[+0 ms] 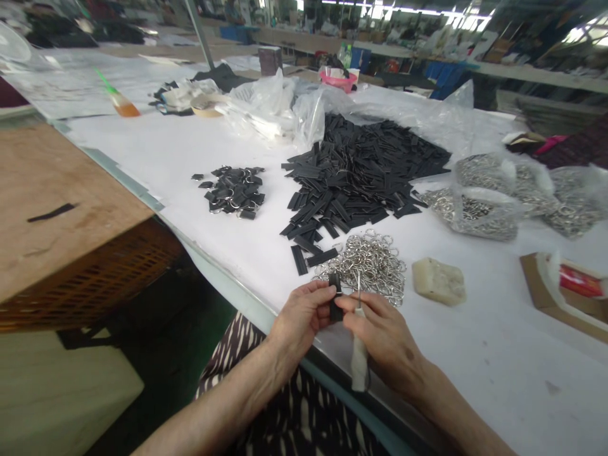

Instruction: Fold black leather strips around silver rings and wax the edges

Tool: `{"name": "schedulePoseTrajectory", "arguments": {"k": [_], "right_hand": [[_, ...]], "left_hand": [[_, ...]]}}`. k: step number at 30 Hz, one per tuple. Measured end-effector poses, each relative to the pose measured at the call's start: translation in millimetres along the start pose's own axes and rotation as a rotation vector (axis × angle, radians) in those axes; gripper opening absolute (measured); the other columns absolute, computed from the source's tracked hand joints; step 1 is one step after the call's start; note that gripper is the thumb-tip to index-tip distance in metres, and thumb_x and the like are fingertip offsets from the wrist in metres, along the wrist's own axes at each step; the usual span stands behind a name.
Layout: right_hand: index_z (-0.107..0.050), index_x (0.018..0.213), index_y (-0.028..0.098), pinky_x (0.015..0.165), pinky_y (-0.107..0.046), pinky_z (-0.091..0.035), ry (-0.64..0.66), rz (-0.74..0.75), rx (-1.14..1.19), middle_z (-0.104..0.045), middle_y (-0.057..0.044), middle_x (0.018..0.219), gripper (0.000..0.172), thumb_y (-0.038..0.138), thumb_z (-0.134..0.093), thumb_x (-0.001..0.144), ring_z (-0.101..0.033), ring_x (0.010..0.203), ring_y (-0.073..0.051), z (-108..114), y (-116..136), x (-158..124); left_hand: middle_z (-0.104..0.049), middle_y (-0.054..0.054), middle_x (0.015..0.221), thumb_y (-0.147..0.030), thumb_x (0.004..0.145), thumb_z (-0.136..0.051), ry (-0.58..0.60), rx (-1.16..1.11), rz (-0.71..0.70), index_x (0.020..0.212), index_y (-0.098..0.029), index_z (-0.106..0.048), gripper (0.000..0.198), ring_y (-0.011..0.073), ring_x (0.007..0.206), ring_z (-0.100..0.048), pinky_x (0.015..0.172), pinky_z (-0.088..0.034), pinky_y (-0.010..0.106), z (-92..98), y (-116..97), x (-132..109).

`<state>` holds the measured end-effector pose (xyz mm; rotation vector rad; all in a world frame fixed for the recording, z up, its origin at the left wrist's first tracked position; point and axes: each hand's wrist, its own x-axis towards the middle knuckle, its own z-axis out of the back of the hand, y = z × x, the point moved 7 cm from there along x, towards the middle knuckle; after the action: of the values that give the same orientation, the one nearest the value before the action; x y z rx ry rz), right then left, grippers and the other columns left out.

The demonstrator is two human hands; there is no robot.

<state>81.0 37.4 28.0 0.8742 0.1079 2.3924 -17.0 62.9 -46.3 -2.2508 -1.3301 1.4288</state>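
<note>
My left hand (300, 315) pinches a short black strip (335, 309) upright between thumb and fingers at the table's front edge. In my right hand (390, 337) is an awl (360, 358) with a whitish handle, its thin metal shaft pointing away from me. The right fingertips also meet the strip, where a bit of shiny metal shows; I cannot tell whether it is a ring. Just beyond both hands lies a heap of silver metal rings (375, 256). Behind it spreads a large pile of black strips (365, 168).
To the left sits a small pile of black strips with rings (235, 190). On the right are a yellowish block (439, 280), an open cardboard box (546, 297) and clear bags of metal rings (484, 212). Clear plastic sheeting (280, 104) and an orange-filled bottle (124, 104) stand farther back.
</note>
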Motion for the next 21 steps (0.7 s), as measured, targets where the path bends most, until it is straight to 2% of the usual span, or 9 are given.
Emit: {"name": "schedulePoseTrajectory", "arguments": {"k": [4, 7, 11, 15, 18, 21], "right_hand": [[-0.053, 0.083, 0.016, 0.073, -0.036, -0.050, -0.081, 0.026, -0.051, -0.065, -0.011, 0.095, 0.017, 0.001, -0.045, 0.087, -0.055, 0.089, -0.023, 5, 2, 0], [-0.053, 0.085, 0.018, 0.073, -0.035, -0.050, -0.125, -0.038, 0.060, -0.064, -0.008, 0.093, 0.019, 0.001, -0.043, 0.087, -0.056, 0.087, -0.021, 7, -1, -2], [-0.052, 0.083, 0.021, 0.072, -0.033, -0.049, -0.162, -0.357, 0.320, -0.063, -0.004, 0.091, 0.014, 0.008, -0.047, 0.087, -0.057, 0.083, -0.019, 6, -19, -10], [-0.054, 0.088, 0.023, 0.063, -0.029, -0.047, -0.200, -0.684, 0.425, -0.062, -0.002, 0.086, 0.005, 0.020, -0.056, 0.085, -0.058, 0.075, -0.018, 5, -33, -21], [-0.055, 0.089, 0.022, 0.054, -0.025, -0.043, -0.211, -0.812, 0.452, -0.061, 0.000, 0.079, 0.007, 0.023, -0.058, 0.083, -0.056, 0.067, -0.016, 6, -39, -25], [-0.053, 0.085, 0.022, 0.053, -0.024, -0.041, -0.226, -0.853, 0.482, -0.059, 0.001, 0.078, 0.006, 0.023, -0.058, 0.082, -0.052, 0.063, -0.014, 9, -44, -24]], "left_hand": [[-0.060, 0.002, 0.060, -0.008, 0.073, -0.060, 0.018, -0.023, 0.026, 0.078, -0.015, -0.050, 0.013, 0.0120, 0.049, -0.058, 0.049, -0.046, 0.020, -4.1, 5, -2], [-0.058, 0.000, 0.059, -0.007, 0.070, -0.061, 0.029, -0.057, 0.030, 0.078, -0.015, -0.051, 0.015, 0.0112, 0.049, -0.056, 0.052, -0.048, 0.022, -5.8, 8, -3], [-0.063, 0.002, 0.066, -0.003, 0.067, -0.061, 0.061, -0.091, 0.054, 0.082, -0.013, -0.053, 0.020, 0.0122, 0.051, -0.059, 0.055, -0.050, 0.023, -8.7, 14, -3], [-0.067, 0.006, 0.070, -0.004, 0.066, -0.062, 0.060, -0.116, 0.020, 0.084, -0.014, -0.053, 0.023, 0.0170, 0.057, -0.064, 0.061, -0.053, 0.027, -11.6, 17, -5], [-0.068, 0.007, 0.072, -0.006, 0.066, -0.064, 0.059, -0.126, -0.034, 0.086, -0.014, -0.054, 0.023, 0.0199, 0.064, -0.066, 0.070, -0.053, 0.032, -13.4, 19, -9], [-0.069, 0.008, 0.074, -0.013, 0.068, -0.068, 0.085, -0.087, -0.090, 0.089, -0.014, -0.054, 0.025, 0.0220, 0.069, -0.066, 0.075, -0.053, 0.036, -14.5, 20, -12]]}}
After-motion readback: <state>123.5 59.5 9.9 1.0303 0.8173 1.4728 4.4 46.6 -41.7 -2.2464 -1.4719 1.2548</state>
